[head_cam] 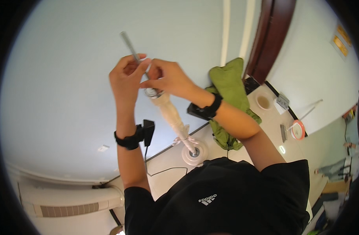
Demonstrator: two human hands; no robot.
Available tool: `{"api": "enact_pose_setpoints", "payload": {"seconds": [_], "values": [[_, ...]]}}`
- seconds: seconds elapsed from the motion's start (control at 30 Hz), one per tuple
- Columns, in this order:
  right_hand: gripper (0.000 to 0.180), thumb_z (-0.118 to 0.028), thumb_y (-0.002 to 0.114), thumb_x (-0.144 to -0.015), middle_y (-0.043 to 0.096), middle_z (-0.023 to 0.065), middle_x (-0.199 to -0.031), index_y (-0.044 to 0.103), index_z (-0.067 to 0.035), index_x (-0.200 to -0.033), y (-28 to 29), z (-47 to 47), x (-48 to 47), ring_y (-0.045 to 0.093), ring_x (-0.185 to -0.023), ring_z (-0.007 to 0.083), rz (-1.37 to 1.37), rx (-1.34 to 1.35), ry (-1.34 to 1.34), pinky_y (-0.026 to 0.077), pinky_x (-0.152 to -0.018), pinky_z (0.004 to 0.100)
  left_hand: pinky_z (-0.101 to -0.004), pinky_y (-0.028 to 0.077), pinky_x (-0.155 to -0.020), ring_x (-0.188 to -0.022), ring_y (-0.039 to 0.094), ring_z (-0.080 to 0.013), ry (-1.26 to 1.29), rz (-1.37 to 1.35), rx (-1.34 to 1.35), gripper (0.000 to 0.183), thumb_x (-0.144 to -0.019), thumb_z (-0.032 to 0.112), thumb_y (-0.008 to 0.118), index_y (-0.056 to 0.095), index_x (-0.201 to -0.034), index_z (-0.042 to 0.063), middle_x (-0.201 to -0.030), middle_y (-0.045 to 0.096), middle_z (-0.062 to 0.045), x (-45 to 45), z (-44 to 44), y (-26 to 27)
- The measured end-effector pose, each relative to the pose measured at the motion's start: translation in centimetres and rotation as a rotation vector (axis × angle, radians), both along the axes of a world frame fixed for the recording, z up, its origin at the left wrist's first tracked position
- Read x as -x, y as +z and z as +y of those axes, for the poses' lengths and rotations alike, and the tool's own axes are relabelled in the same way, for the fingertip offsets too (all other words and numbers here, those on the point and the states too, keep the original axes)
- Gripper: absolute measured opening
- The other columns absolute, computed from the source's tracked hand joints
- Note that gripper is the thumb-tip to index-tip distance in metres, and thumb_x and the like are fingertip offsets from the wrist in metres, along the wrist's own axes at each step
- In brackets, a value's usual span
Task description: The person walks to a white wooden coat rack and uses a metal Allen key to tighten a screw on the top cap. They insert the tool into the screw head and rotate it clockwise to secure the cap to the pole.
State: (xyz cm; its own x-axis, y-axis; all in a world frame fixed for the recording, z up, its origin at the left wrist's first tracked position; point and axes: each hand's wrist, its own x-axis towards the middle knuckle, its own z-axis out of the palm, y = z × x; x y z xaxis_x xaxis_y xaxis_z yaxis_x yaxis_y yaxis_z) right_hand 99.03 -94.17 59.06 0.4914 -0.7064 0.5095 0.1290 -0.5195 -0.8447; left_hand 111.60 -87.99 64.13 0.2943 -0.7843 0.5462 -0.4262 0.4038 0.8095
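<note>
A slim grey metal rod [128,44] slants up and left in front of the wall. My left hand [125,73] grips its middle between thumb and fingers. Lower down, my right hand [172,77] pinches the same rod near its bottom end, fingertips close to the left hand's. Just beneath is the metal-rimmed top [152,92] of a cream ornamental post [172,119], which stands on a round base [194,152]. Whether the rod enters that top is hidden by my fingers. Black straps with boxy devices circle both wrists.
Olive-green fabric [229,85] lies heaped by the wall, right of the post. A black cable [167,169] trails across the floor. Farther right are a pale round basin [264,101] and an orange-rimmed bucket [298,129]. A tall white air conditioner [70,202] is at lower left.
</note>
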Motion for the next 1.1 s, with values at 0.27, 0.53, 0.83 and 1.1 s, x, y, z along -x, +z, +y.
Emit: {"api": "enact_pose_setpoints", "payload": {"seconds": [0.27,0.53,0.83,1.1], "values": [[0.022,-0.012,0.061,-0.091,0.066,0.0059,-0.093,0.062,0.001,-0.109,0.7,0.0,0.9,0.061,-0.076,0.0082,-0.108,-0.248,0.401,0.049,-0.063,0.0223,-0.0268,0.055,-0.068,-0.074,0.065,-0.0139,-0.158,0.157,-0.007,0.019,-0.082,0.001,0.068,0.067,-0.100,-0.003,-0.081,0.068,-0.009,-0.3,0.5,1.2],[0.027,-0.019,0.082,-0.073,0.058,-0.0016,-0.066,0.062,-0.003,-0.082,0.4,-0.2,0.1,0.055,-0.060,0.0059,-0.023,-0.058,0.085,0.045,-0.058,0.0214,-0.0269,0.051,-0.070,-0.081,0.064,-0.0138,-0.205,0.096,-0.006,0.024,-0.084,0.006,0.067,0.065,-0.107,-0.001,-0.085,0.068,-0.008,0.3,1.2,0.8],[0.026,-0.025,0.056,-0.095,0.064,0.0018,-0.083,0.061,-0.001,-0.102,0.6,1.0,0.9,0.059,-0.074,0.0082,0.021,-0.061,0.255,0.048,-0.067,0.0220,-0.0224,0.049,-0.062,-0.070,0.063,-0.0111,-0.063,-0.017,-0.004,0.018,-0.082,0.001,0.066,0.068,-0.100,-0.001,-0.076,0.066,-0.005,-0.2,1.0,0.7],[0.025,-0.016,0.047,-0.099,0.067,0.0075,-0.094,0.061,0.002,-0.109,0.1,0.0,0.6,0.063,-0.077,0.0116,-0.102,-0.220,0.389,0.055,-0.067,0.0250,-0.0261,0.052,-0.070,-0.077,0.066,-0.0146,-0.097,-0.005,-0.029,0.018,-0.086,0.002,0.063,0.067,-0.103,-0.002,-0.083,0.069,-0.009,-0.2,0.8,1.4]]}}
